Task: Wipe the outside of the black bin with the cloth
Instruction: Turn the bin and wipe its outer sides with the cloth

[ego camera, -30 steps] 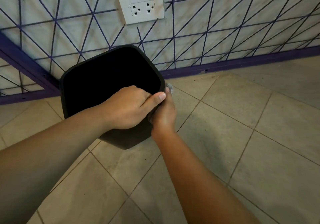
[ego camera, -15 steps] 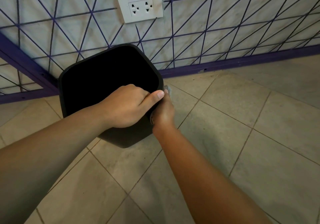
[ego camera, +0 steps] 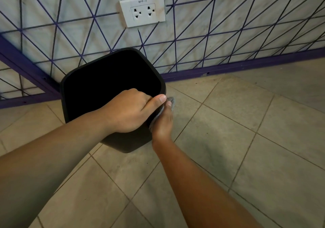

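Floor tiles, beige with thin grout lines, fill most of the view, and behind the bin rises a pale wall crossed by purple lines, with a purple skirting strip along its foot and a white double socket plate above the bin. Next in size is the black bin itself: a matte, square-mouthed plastic tub with rounded corners, standing on the floor tiles close to the skirting and directly ahead of both forearms, its long axis running from mouth to base and appearing tipped a little towards the person, the inside too dark to read. Its near right corner is where both hands meet, so the stretch of outer wall facing the right arm is the nearer one to wipe, and I judge that the coming stroke depends on that wall lying just beyond the right palm. The left hand is clenched over the rim at that corner, fingers curled inside and thumb laid along the edge, steadying the bin. The right hand sits just below, outside the bin's right wall, fingers holding the cloth against it. Smallest is the grey cloth, a crumpled fold peeking out above the right fingertips beside the rim.
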The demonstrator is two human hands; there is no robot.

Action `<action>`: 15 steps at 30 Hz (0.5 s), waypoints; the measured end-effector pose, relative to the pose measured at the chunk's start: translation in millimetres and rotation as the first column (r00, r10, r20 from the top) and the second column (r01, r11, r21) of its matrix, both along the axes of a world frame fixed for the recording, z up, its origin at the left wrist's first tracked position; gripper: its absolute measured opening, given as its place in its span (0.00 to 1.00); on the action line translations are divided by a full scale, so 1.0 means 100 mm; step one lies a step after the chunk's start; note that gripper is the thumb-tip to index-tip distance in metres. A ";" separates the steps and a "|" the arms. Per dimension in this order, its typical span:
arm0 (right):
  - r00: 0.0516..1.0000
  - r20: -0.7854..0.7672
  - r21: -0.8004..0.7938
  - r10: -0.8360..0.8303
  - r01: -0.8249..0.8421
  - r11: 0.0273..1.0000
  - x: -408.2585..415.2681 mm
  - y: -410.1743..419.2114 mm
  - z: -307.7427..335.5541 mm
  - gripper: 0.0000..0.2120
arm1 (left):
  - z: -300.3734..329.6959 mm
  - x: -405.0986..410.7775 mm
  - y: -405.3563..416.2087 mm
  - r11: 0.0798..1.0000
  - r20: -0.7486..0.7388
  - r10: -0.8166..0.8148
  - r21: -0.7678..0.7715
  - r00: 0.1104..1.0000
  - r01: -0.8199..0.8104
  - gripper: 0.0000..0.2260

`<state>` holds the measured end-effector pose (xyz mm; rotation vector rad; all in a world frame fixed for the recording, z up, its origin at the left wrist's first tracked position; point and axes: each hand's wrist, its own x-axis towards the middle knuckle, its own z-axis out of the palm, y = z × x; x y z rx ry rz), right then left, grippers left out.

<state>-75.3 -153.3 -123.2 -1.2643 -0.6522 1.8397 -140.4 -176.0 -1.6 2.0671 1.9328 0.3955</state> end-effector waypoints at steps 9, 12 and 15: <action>0.999 0.047 -0.002 0.001 -0.001 1.000 0.01 0.01 -0.12 0.37 | 0.00 0.00 0.01 0.999 -0.025 0.011 -0.035 1.000 -0.012 0.24; 0.999 -0.002 -0.080 0.038 -0.038 0.996 0.03 0.08 -0.11 0.37 | 0.01 0.01 0.01 0.999 -0.052 0.015 -0.031 0.999 -0.017 0.23; 0.999 -0.034 0.074 -0.012 0.015 0.997 -0.06 -0.23 0.03 0.45 | 0.02 0.00 0.02 0.998 -0.037 -0.001 -0.058 0.999 -0.001 0.25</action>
